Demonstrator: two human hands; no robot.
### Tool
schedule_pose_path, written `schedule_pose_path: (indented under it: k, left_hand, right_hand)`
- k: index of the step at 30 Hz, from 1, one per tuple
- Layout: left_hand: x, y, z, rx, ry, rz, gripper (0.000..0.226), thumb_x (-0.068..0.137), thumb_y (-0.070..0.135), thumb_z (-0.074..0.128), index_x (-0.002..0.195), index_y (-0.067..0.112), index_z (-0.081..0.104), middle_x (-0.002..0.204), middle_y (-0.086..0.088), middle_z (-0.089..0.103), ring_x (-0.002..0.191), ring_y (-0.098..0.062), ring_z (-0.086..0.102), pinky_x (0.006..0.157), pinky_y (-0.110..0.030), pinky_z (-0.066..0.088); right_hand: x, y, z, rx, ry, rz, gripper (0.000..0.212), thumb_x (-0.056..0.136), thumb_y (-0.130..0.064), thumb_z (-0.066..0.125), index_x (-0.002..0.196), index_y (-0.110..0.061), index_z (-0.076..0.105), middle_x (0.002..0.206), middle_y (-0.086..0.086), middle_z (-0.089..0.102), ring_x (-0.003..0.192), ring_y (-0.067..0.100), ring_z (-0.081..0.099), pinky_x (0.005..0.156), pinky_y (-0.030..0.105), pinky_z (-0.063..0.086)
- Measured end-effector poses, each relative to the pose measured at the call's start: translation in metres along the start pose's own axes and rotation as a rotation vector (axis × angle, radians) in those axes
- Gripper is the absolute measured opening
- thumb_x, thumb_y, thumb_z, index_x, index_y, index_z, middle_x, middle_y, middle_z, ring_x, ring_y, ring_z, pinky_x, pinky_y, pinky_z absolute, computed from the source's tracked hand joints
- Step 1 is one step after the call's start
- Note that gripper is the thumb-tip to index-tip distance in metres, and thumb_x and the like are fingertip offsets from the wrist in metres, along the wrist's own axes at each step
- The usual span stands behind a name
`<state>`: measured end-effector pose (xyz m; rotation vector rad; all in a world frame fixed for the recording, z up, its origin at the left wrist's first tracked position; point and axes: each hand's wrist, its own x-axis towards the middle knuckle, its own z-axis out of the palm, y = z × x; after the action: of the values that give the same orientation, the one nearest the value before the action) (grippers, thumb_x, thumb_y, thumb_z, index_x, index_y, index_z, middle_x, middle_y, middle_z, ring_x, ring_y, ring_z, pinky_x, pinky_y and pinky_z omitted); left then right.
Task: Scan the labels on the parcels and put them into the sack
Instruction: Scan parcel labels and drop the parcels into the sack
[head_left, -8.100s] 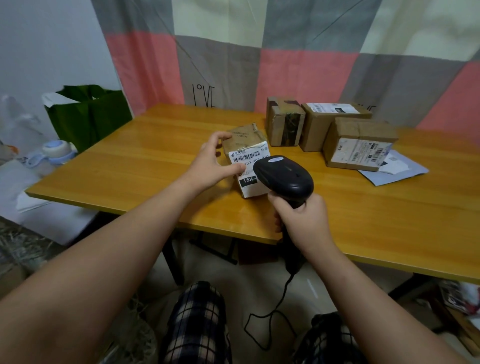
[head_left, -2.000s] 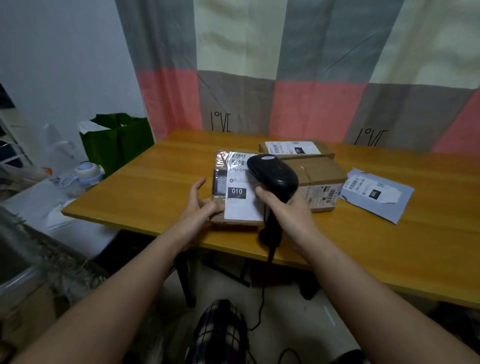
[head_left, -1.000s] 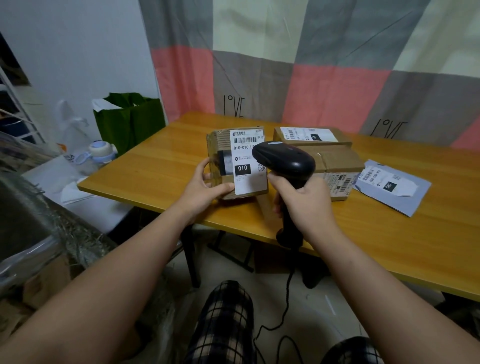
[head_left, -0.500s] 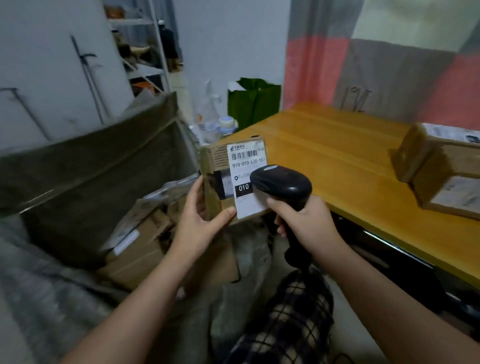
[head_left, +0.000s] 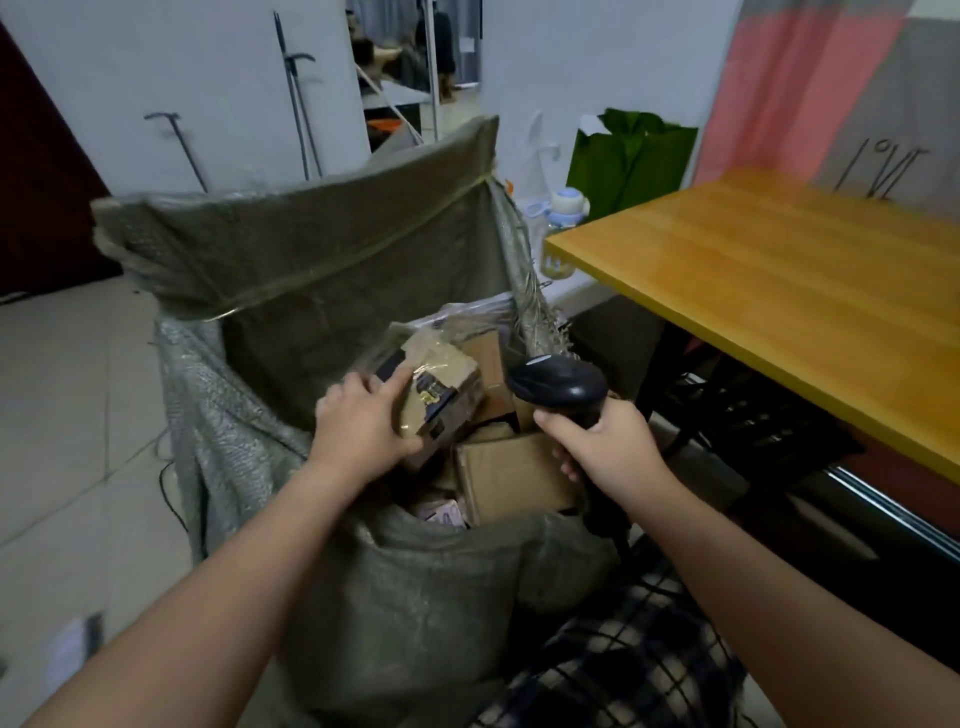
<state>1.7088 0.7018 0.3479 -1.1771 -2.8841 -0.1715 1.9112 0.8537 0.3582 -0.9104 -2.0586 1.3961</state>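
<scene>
Step in hand: judged to be the deposit; the parcel (head_left: 441, 387) is being set into the sack (head_left: 311, 270).
Parcel, position: inside the sack's open mouth, tilted, resting on or just above the boxes already there; which of the two cannot be told. Its label is not in sight.
Left hand (head_left: 363, 421): grips the parcel at its near left corner.
Fingers (head_left: 395, 379): spread over the parcel's taped top face, thumb curled under its near edge.
Right hand (head_left: 608, 447): wrapped fully round the handle of the scanner (head_left: 558, 387), held above the sack's right rim, just beside the parcel and apart from it.
Neighbouring stock: a cardboard box (head_left: 511, 475) lies below and right of the parcel.
Next move, judged: loosen the left grip so the parcel settles, then turn back to the counter (head_left: 779, 270) for another.
</scene>
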Motion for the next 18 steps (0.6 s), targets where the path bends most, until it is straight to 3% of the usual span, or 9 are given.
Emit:
schedule_pose_path:
  k: [2, 5, 9, 12, 18]
  left_hand:
    - [0.004, 0.007, 0.002, 0.016, -0.059, 0.052, 0.093, 0.076, 0.062, 0.065, 0.15, 0.042, 0.012, 0.138, -0.016, 0.037, 0.125, -0.035, 0.038, 0.104, -0.04, 0.03]
    - [0.008, 0.024, 0.002, 0.025, -0.058, 0.062, 0.08, 0.08, 0.069, 0.055, 0.147, 0.037, 0.026, 0.135, -0.016, 0.04, 0.124, -0.035, 0.04, 0.103, -0.04, 0.032]
    - [0.009, 0.051, 0.001, 0.051, 0.102, 0.124, 0.058, 0.088, 0.062, 0.049, 0.129, 0.022, 0.049, 0.127, -0.014, 0.044, 0.116, -0.034, 0.042, 0.096, -0.041, 0.036]
    - [0.012, 0.062, 0.001, -0.018, 0.152, 0.174, 0.057, 0.086, 0.049, 0.061, 0.132, 0.02, 0.044, 0.131, -0.012, 0.041, 0.118, -0.032, 0.041, 0.096, -0.043, 0.037]
    - [0.012, 0.057, 0.01, 0.094, -0.025, 0.228, 0.066, 0.085, 0.024, 0.066, 0.141, 0.026, 0.031, 0.139, -0.01, 0.03, 0.12, -0.034, 0.034, 0.095, -0.044, 0.043]
  right_hand:
    - [0.001, 0.004, -0.001, -0.013, 0.006, 0.011, 0.021, 0.082, -0.031, 0.073, 0.075, -0.013, 0.066, 0.057, 0.015, 0.064, 0.046, 0.022, 0.061, 0.051, 0.037, 0.051]
    - [0.001, 0.013, -0.004, -0.024, 0.018, 0.038, 0.024, 0.083, -0.032, 0.073, 0.076, -0.01, 0.067, 0.057, 0.014, 0.065, 0.047, 0.023, 0.061, 0.052, 0.038, 0.051]
    - [0.001, 0.021, -0.012, 0.008, 0.048, 0.099, 0.03, 0.084, -0.03, 0.072, 0.071, -0.004, 0.065, 0.058, 0.018, 0.064, 0.045, 0.023, 0.058, 0.049, 0.033, 0.048]
    - [0.002, 0.025, -0.019, 0.036, 0.081, 0.104, 0.026, 0.084, -0.029, 0.072, 0.068, -0.011, 0.064, 0.051, 0.007, 0.062, 0.043, 0.018, 0.057, 0.047, 0.029, 0.046]
    - [0.002, 0.026, -0.032, 0.065, 0.104, 0.095, 0.022, 0.084, -0.029, 0.072, 0.071, -0.012, 0.065, 0.049, 0.002, 0.062, 0.041, 0.014, 0.056, 0.046, 0.027, 0.044]
